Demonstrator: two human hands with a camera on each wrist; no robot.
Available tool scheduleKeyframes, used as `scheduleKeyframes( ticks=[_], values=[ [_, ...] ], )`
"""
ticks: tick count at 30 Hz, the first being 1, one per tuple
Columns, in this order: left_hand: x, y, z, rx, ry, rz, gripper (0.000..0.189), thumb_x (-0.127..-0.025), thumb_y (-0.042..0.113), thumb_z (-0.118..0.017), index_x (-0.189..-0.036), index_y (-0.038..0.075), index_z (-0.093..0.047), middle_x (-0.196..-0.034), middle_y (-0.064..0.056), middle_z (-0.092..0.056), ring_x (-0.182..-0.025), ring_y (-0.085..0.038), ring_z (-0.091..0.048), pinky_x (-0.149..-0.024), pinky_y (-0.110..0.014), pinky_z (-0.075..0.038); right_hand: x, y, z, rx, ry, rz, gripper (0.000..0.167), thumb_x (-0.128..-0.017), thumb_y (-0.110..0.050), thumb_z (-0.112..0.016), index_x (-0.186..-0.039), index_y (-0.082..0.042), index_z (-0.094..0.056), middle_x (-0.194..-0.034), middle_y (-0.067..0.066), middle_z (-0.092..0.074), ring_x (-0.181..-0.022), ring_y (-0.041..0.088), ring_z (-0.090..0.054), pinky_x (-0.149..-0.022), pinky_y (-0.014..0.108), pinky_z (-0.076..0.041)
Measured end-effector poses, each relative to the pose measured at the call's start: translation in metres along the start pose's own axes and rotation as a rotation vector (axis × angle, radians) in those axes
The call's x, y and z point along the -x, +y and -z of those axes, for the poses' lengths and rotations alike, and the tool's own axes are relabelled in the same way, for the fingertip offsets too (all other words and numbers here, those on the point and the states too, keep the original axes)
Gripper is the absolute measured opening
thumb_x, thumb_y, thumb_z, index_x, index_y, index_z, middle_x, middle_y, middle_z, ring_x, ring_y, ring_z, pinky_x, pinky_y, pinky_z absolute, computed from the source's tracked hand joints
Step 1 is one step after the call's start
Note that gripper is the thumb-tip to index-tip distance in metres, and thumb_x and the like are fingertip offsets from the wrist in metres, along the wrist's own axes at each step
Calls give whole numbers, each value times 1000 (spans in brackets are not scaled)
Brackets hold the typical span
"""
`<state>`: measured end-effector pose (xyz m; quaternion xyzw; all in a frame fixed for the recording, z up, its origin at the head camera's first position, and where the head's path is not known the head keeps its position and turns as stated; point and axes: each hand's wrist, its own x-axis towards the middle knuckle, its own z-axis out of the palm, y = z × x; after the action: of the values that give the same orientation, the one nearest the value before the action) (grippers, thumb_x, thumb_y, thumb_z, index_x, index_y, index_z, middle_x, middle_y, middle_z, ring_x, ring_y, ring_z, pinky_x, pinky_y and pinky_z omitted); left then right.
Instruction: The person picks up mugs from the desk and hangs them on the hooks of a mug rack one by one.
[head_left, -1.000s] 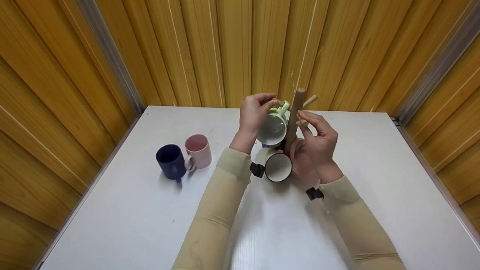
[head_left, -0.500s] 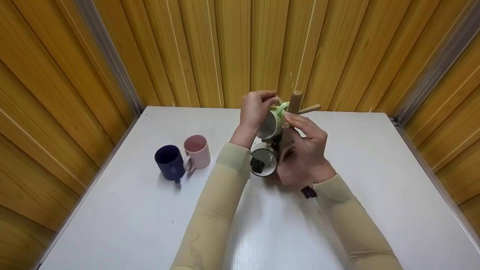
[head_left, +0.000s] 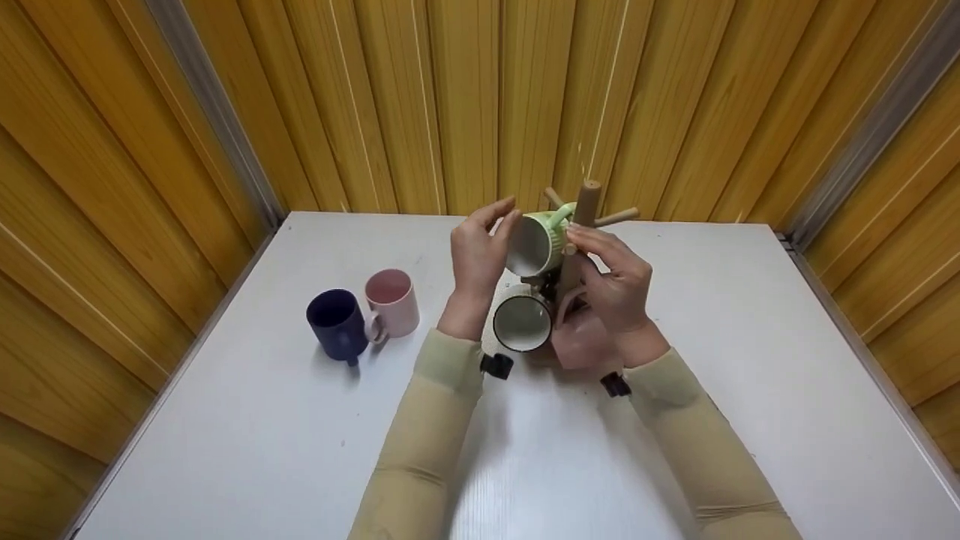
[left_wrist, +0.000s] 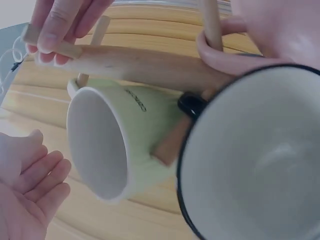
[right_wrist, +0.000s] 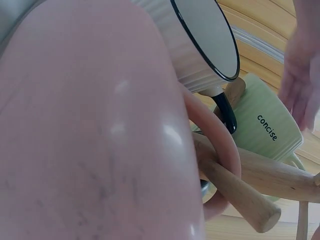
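A wooden mug tree (head_left: 590,204) stands near the table's back edge. My right hand (head_left: 619,283) pinches one of its upper pegs (left_wrist: 67,49) between thumb and fingers. From another peg hangs a pale green mug (right_wrist: 266,119) marked "concise", its mouth facing left in the head view. My left hand (head_left: 478,251) is held just left of this mug, fingers extended and holding nothing. Lower on the tree are a white mug with a black rim (head_left: 523,324) and a pink mug (head_left: 583,342). The pink mug's handle loops over a peg (right_wrist: 245,197), below my right hand.
To the left, a dark blue mug (head_left: 337,330) and a second pink mug (head_left: 396,304) stand upright side by side on the white table (head_left: 247,420). Wood-patterned panels (head_left: 465,105) wall in the table's back and sides.
My left hand has drawn away leftward from the green mug and its peg. The mug tree has turned, bringing the lower mugs leftward, with my right hand moving left on its peg.
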<state>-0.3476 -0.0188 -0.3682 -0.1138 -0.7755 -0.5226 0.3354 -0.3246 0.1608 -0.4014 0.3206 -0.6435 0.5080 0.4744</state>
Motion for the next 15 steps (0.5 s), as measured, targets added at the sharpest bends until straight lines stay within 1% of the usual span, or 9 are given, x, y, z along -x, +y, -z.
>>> scheduleKeyframes(
  ticks=[2, 4, 8, 11, 15],
  values=[
    [11, -9, 10, 18, 10, 24, 26, -94, 16, -76, -115, 1, -77, -112, -13, -79, -112, -25, -74, -99, -29, -58, 0, -1, 0, -7, 3, -6, 29, -79, 20, -76, -102, 4, -79, -105, 22, -78, -109, 14, -74, -96, 30, -59],
    [21, -17, 21, 16, 15, 65, 27, -94, 17, -75, -116, 0, -77, -114, -13, -78, -115, -26, -73, -102, -32, -57, -1, -2, -1, -2, 5, -11, 27, -79, 19, -76, -102, 4, -79, -105, 22, -78, -109, 13, -74, -96, 29, -59],
    [38, -33, 44, -20, 24, 180, 29, -95, 19, -75, -118, 1, -76, -117, -14, -78, -118, -28, -72, -104, -36, -56, -1, -3, -1, 11, 14, -16, 25, -80, 18, -76, -100, 4, -79, -105, 22, -78, -108, 12, -74, -96, 28, -59],
    [44, -42, 61, -87, 21, 272, 31, -96, 20, -75, -121, 1, -75, -117, -14, -78, -116, -29, -72, -102, -40, -57, -1, -3, -2, 13, 21, -17, 24, -80, 18, -77, -100, 4, -79, -104, 22, -78, -108, 13, -74, -97, 29, -59],
    [44, -52, 87, -202, -2, 383, 37, -96, 20, -74, -126, -2, -71, -118, -19, -76, -114, -33, -73, -101, -44, -57, 1, -1, -2, 23, 24, -18, 25, -80, 17, -77, -100, 4, -79, -104, 21, -78, -108, 13, -74, -97, 30, -59]
  ],
)
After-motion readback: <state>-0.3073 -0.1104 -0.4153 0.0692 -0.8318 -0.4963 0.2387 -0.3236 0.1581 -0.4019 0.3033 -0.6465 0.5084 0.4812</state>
